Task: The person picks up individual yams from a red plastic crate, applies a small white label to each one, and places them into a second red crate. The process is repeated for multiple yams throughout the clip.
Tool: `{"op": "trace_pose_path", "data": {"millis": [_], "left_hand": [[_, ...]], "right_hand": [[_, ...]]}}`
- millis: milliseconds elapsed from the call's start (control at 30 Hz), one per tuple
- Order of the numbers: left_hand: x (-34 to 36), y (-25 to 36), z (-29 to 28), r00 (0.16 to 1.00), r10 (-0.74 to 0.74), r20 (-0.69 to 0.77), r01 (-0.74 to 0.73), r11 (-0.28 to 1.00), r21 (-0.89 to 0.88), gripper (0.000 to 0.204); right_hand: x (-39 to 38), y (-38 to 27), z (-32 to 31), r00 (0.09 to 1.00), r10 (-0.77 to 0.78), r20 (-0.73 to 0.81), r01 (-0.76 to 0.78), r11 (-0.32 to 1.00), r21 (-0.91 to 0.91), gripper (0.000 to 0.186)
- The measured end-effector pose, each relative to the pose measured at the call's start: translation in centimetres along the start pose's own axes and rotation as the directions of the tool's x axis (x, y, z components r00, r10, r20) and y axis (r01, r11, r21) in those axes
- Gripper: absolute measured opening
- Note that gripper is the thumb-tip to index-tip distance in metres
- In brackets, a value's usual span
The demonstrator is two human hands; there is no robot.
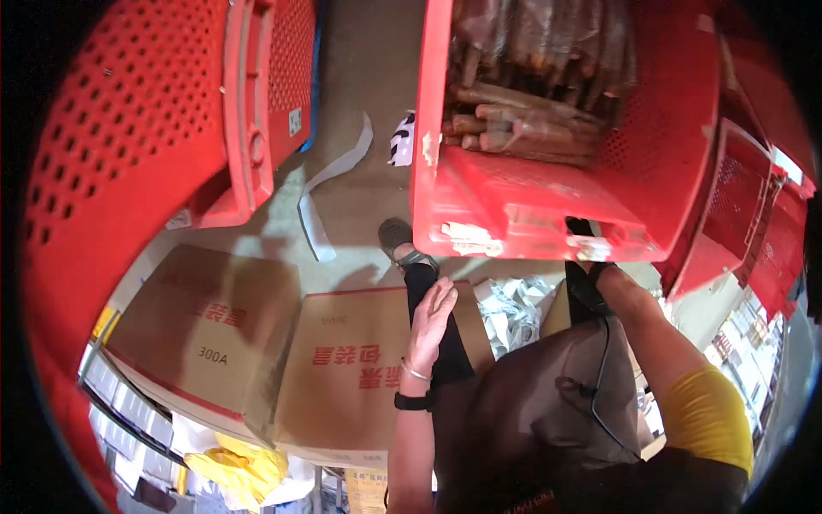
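At one o'clock, the red perforated plastic crate point(514, 195) of long brown plastic-wrapped sticks point(548, 135) could tip if supported one-sidedly, since the bare left hand point(431, 324) is open and empty while the hidden right hand's grip cannot be told.

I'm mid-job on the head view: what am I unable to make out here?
Right hand, head view: fingers hidden by the front of the red crate, so its grip can't be told.
Brown sticks, head view: the upper bundle is cut off by the top edge; any lower ones lie hidden beneath.
Black-and-white patterned thing, head view: partly hidden by the crate's left side.
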State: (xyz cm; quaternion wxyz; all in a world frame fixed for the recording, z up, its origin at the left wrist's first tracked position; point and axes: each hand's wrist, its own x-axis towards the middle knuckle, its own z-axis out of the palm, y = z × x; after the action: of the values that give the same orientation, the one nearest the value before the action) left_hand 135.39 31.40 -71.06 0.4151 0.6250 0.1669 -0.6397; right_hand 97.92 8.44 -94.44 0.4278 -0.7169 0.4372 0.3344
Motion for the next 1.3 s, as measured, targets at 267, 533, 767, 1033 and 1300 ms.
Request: {"op": "trace_pose_path", "data": {"millis": [267, 533, 767, 1033, 1300], "left_hand": [[-3.8, 5.5, -0.2, 0.945, -0.043, 0.324, 0.011, 0.995, 0.101, 0.046], [-6.0, 3.9, -0.2, 0.94, 0.127, 0.315, -0.204, 0.953, 0.222, 0.036], [-2.5, 2.1, -3.6, 0.941, 0.07, 0.332, -0.292, 0.667, 0.686, 0.026], [-1.5, 3.0, -3.2, 0.949, -0.038, 0.312, -0.257, 0.477, 0.84, 0.029], [6.0, 3.1, 9.7, 0.7, -0.141, 0.7, -0.714, -0.111, 0.691, 0.104]], "right_hand": [[-3.1, 0.3, 0.1, 0.978, -0.13, -0.16, 0.158, 0.972, 0.172, 0.01], [-6.8, -7.9, -2.5, 0.961, -0.271, 0.055, 0.275, 0.915, -0.294, 0.025], [-6.3, -7.3, 1.5, 0.998, -0.059, -0.01, 0.057, 0.988, -0.145, 0.029], [-3.8, -7.5, 5.8, 0.985, -0.15, -0.088, 0.159, 0.98, 0.115, 0.029], [-0.4, -6.2, 8.0, 0.995, -0.096, 0.016, 0.091, 0.971, 0.22, 0.029]]}}
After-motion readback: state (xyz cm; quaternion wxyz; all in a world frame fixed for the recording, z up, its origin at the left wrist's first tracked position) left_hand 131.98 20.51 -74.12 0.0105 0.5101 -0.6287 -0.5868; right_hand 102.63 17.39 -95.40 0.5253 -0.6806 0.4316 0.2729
